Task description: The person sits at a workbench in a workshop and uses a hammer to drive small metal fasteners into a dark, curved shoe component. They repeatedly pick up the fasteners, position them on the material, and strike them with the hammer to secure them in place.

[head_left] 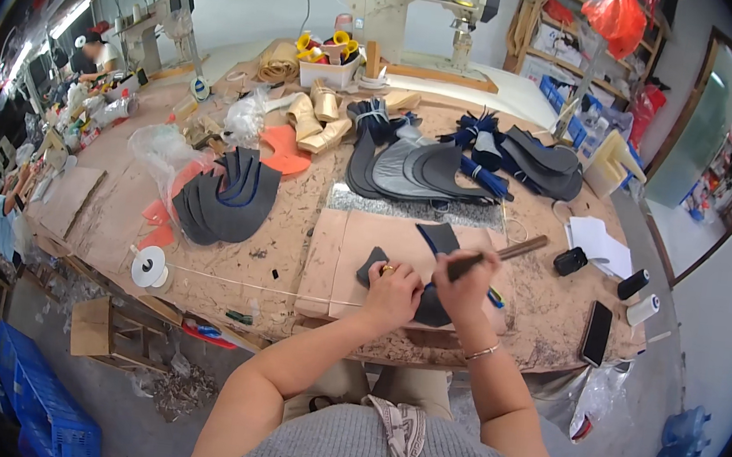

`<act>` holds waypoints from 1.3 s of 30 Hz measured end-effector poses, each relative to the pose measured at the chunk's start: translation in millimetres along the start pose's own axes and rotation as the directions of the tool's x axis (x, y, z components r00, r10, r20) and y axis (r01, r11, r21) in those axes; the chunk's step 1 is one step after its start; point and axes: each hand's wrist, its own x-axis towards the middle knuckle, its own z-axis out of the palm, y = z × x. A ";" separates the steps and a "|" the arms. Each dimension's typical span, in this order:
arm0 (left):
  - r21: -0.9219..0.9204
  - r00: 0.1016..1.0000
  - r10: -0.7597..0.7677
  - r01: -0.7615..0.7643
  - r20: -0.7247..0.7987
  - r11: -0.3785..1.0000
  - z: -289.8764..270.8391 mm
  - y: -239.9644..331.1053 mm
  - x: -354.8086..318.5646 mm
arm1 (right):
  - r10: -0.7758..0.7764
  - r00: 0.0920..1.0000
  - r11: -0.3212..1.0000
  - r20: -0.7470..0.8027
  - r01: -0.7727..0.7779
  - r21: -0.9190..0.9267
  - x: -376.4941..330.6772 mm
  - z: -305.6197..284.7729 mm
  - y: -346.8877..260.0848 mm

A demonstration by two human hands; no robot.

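Dark grey curved material (439, 239) with a blue edge lies on a pale tan board (356, 236) in front of me. My left hand (394, 294) presses it down with bent fingers, a yellow ring on one of them; a smaller grey part (372, 265) shows beside these fingers. Closed in a fist, my right hand (465, 285) grips a long brown tool (525, 246). The tool slants up to the right; its darker end is near my knuckles and its exact kind is unclear. A small blue and yellow tool (495, 297) sits by my right hand.
Stacked dark grey pieces lie at left (224, 200) and beyond the board (421, 167). A white thread spool (150, 266) stands near the front edge. At right are a phone (596, 333), black box (570, 262) and thread cones (642, 309). A sewing machine (415, 15) stands behind.
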 end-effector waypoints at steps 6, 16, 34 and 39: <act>-0.145 0.984 0.063 -0.087 -0.165 0.986 -40.6 -1.3 -11.8 | 0.079 0.984 0.992 0.162 -0.094 0.085 -16.2 7.7 17.9; 0.017 0.993 0.119 -0.119 -0.015 0.993 -80.0 -48.5 -52.0 | 0.130 0.989 0.985 0.068 -0.137 0.107 -24.1 11.1 13.5; -0.025 0.999 0.031 -0.031 0.015 0.999 -132.3 -126.9 63.3 | 0.141 0.989 0.981 0.052 -0.147 0.126 -25.8 9.4 18.1; -0.132 0.869 0.287 -0.256 0.403 0.958 -48.7 -36.4 71.0 | 0.125 0.991 0.985 0.056 -0.130 0.109 -27.0 8.7 18.8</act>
